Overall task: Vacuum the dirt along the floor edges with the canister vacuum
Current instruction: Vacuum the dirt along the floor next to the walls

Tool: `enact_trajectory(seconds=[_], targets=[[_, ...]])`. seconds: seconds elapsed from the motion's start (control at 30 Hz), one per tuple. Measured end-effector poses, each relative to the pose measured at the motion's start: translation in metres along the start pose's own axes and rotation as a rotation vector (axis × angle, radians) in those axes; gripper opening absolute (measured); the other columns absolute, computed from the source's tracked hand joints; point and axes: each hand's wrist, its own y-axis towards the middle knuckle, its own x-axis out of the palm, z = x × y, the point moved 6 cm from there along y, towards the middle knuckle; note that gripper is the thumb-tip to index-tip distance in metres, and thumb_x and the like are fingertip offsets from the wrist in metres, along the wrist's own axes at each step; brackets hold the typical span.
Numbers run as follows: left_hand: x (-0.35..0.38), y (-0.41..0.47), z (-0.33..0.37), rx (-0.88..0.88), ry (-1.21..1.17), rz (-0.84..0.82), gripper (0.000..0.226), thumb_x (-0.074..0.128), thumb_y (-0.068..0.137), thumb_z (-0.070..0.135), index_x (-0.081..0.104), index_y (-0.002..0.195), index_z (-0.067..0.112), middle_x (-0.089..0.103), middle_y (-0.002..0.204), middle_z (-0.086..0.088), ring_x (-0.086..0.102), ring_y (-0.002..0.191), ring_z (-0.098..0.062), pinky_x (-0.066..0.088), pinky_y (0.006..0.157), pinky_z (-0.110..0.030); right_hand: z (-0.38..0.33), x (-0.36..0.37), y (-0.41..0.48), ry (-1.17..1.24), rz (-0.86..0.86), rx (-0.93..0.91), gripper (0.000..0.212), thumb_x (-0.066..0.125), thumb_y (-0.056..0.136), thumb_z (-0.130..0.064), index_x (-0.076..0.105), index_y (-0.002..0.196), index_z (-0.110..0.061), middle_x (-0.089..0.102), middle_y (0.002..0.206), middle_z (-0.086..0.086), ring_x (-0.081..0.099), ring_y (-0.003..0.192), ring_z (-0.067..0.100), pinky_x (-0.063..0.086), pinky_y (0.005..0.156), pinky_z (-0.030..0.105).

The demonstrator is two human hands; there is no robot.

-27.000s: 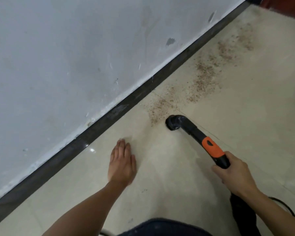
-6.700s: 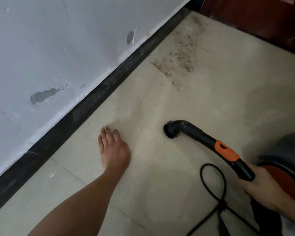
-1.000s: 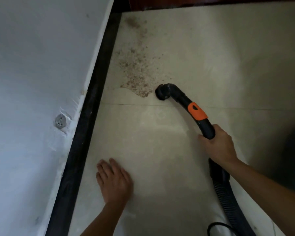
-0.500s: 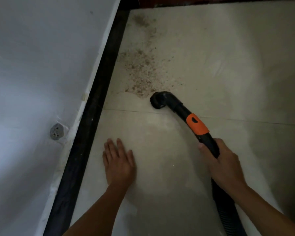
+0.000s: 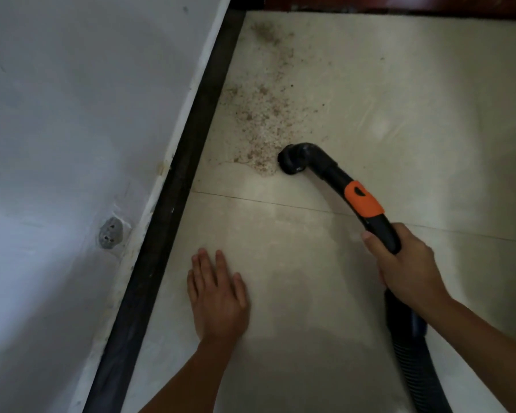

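A matt, pale grey-white plastered wall [image 5: 72, 144] fills the left side, scuffed in places. Low in it sits a small oval grey patch [image 5: 111, 234], pitted by dark holes. Along the wall's foot runs a ragged strip of white paint. Next comes a straight, glossy black skirting board [image 5: 173, 204], slanting from the bottom left up to the top corner.

The floor [image 5: 295, 248] is smooth cream tile with a faint sheen, crossed by one thin grout line [image 5: 251, 199]. The left grip [image 5: 216, 296], a bare hand, lies flat on the tile near the skirting board, fingers straight and close together, holding nothing.

Past the grout line, a loose fan of brown, grainy dirt [image 5: 262, 123] spreads from the skirting board's edge over the tile, thinning toward the far corner. The vacuum's round black nozzle [image 5: 292, 159], a bent plastic elbow, sits mouth-down on the tile at the dirt's near right rim, touching the grains. Its rigid black wand [image 5: 335, 174] rises to the right through an orange collar [image 5: 362, 199].

The right grip [image 5: 408, 269] is wrapped around the wand just below that collar, thumb on the left side. A ribbed black hose [image 5: 414, 368] drops from under it to the bottom of the view. A dark reddish-brown edge [image 5: 399, 3] bounds the floor at the top. Tile stretches wide to the right of the nozzle and between the two grips.
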Motion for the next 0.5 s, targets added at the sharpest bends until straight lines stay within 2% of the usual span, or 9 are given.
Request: enact_trajectory(seconds=[0.5], targets=[[0.005,0.002,-0.001,-0.005,0.025,-0.007,0.062,0.022,0.098,0.043,0.025,0.152,0.012,0.015,0.159,-0.018,0.008,0.149,-0.029,0.012,0.119,-0.045,-0.083,0.083,0.054,-0.058,-0.144,-0.133,0.027,0.065,0.087,-0.048,0.057,0.09,-0.023,0.063,0.066,0.005,0.064,0.061,0.026,0.051,0.058,0.036]])
